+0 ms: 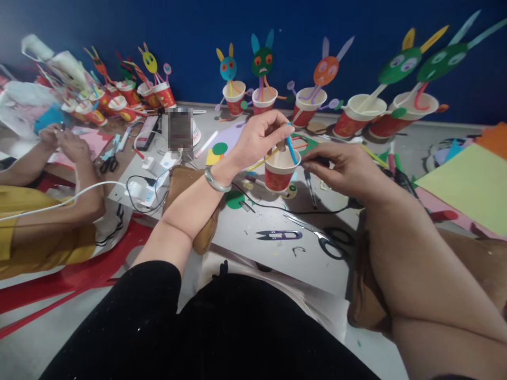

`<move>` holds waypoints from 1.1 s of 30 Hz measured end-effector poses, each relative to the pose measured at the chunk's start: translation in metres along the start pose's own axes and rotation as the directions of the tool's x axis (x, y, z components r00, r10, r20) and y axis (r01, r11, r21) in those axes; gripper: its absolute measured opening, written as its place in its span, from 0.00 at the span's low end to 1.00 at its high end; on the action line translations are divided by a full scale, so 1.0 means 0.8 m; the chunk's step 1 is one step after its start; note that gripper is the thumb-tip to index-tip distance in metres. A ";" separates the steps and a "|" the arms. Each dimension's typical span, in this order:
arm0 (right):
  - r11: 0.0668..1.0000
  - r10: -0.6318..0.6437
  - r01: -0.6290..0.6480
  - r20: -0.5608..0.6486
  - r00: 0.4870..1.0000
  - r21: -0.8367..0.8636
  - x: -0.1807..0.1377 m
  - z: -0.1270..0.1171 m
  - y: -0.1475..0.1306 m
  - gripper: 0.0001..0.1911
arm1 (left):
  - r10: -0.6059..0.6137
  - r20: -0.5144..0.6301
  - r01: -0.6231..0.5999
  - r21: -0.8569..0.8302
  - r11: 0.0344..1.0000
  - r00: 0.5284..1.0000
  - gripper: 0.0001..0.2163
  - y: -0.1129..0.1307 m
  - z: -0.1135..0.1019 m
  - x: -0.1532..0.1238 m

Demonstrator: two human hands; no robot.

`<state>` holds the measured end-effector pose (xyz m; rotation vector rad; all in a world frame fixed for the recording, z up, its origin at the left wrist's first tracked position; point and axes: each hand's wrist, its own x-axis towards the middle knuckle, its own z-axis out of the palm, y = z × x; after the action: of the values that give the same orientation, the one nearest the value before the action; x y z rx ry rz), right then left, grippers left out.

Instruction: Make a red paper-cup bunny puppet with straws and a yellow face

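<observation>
A red and white paper cup [279, 177] stands upright on the table between my hands. My left hand [261, 134] reaches over its rim, thumb and forefinger closed on the upper end of a thin blue strip [292, 149]. The strip leans inside the cup's mouth. At the cup's right side is my right hand [343, 168], its fingers pinched together close to the rim; what they hold, if anything, is hidden. A yellow strip [263, 160] sticks out to the cup's left. Below lie a green paper circle [236, 199] and thread snips [279, 235].
Black-handled scissors [330, 243] lie at the right front. Several cups with paper faces, such as an orange one [326, 69], line the blue wall. Coloured paper [471, 184] is stacked right. A power strip [144, 192] with cables lies left, near another person's hands [71, 142].
</observation>
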<state>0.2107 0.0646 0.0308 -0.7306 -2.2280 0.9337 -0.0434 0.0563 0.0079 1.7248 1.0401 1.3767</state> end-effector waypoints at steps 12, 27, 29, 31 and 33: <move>0.999 0.027 -0.030 -0.074 0.997 -0.038 0.001 0.007 -0.007 0.09 | -0.037 -0.035 0.036 -0.052 0.998 0.999 0.27 0.003 0.003 0.001; 0.993 -0.112 0.110 -0.038 0.993 -0.052 0.000 0.009 0.015 0.08 | -0.047 0.070 0.052 -0.069 0.996 0.996 0.26 0.007 -0.006 0.004; 0.993 -0.110 0.109 -0.024 0.994 -0.047 0.000 0.008 0.012 0.07 | -0.049 0.089 0.056 -0.074 0.996 0.995 0.25 0.006 -0.007 0.003; 0.994 -0.099 0.097 -0.030 0.995 -0.055 0.000 0.007 0.010 0.06 | -0.048 0.088 0.055 -0.077 0.995 0.995 0.25 0.003 -0.009 0.004; 0.994 -0.077 0.072 -0.060 0.995 -0.080 0.000 0.007 0.008 0.05 | -0.040 0.075 0.046 -0.073 0.996 0.996 0.25 0.000 -0.010 0.006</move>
<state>0.2079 0.0663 0.0226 -0.6965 -2.2306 0.7817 -0.0509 0.0607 0.0119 1.6761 0.9679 1.2999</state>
